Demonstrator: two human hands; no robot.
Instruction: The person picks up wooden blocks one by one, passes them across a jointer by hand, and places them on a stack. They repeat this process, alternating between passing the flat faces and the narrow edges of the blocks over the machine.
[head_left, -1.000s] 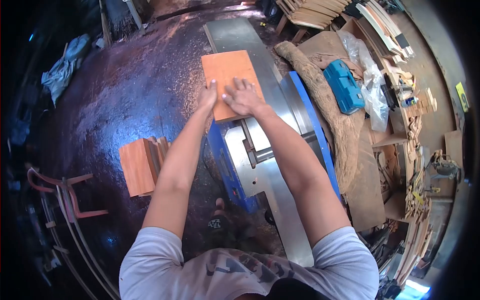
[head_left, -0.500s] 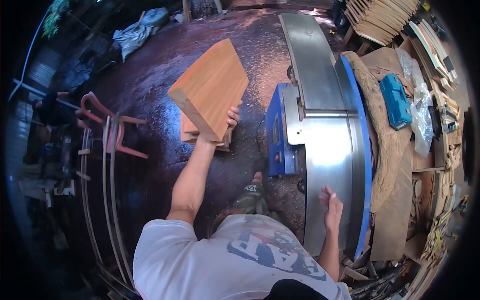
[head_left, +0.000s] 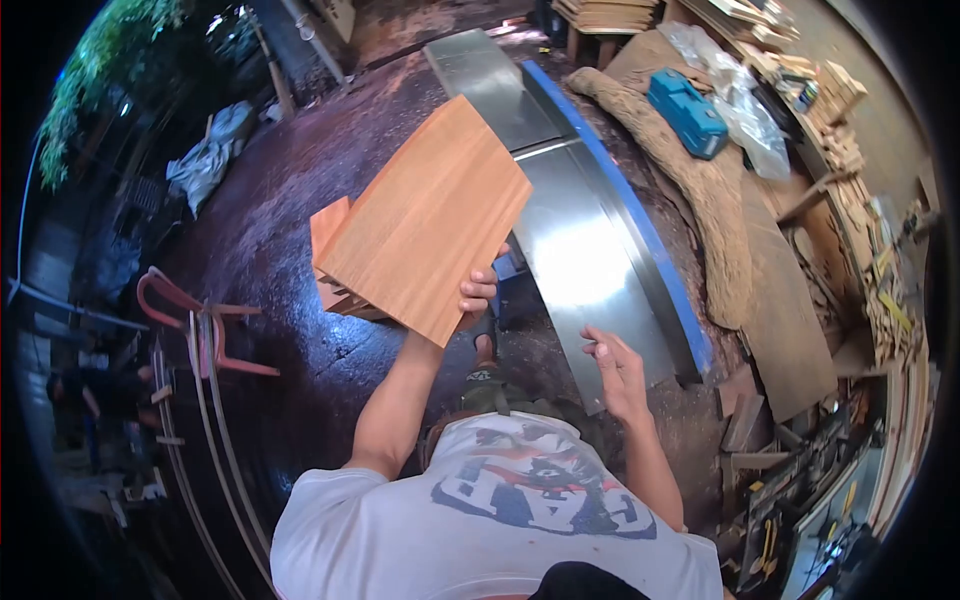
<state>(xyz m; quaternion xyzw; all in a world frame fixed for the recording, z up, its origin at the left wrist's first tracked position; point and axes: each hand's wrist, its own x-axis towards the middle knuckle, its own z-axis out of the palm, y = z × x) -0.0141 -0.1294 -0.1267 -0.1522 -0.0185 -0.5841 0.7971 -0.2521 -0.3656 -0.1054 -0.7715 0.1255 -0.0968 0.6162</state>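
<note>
A flat wooden board (head_left: pixel 430 220) with a curved, angled outline is held up in front of me by my left hand (head_left: pixel 478 290), whose fingers wrap round its right edge. Behind the board's lower left, more wood pieces (head_left: pixel 328 232) show in part. My right hand (head_left: pixel 617 375) is raised over the near end of the metal machine table (head_left: pixel 575 240), fingers apart and holding nothing. A blue fence (head_left: pixel 630 200) runs along the right side of that table.
Right of the machine lie a long rough log (head_left: pixel 690 190), a teal case (head_left: pixel 687 112), plastic wrap (head_left: pixel 742 110) and stacked wood. On the left stand a red chair frame (head_left: pixel 205 330) and long thin rails. A grey sack (head_left: pixel 212 155) lies farther back.
The view has turned, so the machine appears farther left and tilted. The board now shows more of its broad face. My right hand appears farther left and higher.
</note>
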